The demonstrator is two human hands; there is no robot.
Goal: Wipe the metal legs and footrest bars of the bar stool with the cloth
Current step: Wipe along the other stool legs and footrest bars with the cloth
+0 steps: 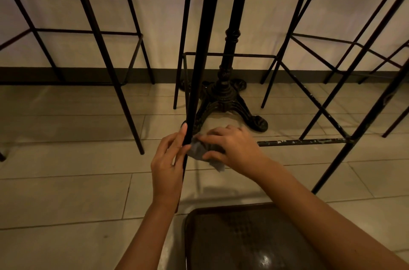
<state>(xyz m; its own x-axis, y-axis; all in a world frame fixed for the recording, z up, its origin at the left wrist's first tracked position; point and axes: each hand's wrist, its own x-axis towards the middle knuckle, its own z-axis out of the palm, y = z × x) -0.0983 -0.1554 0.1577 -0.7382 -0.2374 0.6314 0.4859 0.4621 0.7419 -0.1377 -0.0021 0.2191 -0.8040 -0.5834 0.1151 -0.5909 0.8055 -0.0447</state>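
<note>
A black metal stool leg (200, 53) runs down the middle of the view. My left hand (168, 165) grips this leg low down, with the thumb up along it. Just right of the leg, my right hand (232, 148) is closed on a grey cloth (198, 150), which it presses onto the start of the footrest bar (305, 141). That bar runs right, scuffed with pale marks, to another slanted leg (363, 128). Part of the cloth hangs below my right hand.
An ornate black cast-iron table base (223, 97) stands right behind the leg. More black bar stools stand at the left (97, 33) and right (332, 48) against a pale wall. A dark padded seat (243, 236) lies below my arms. The floor is pale tile.
</note>
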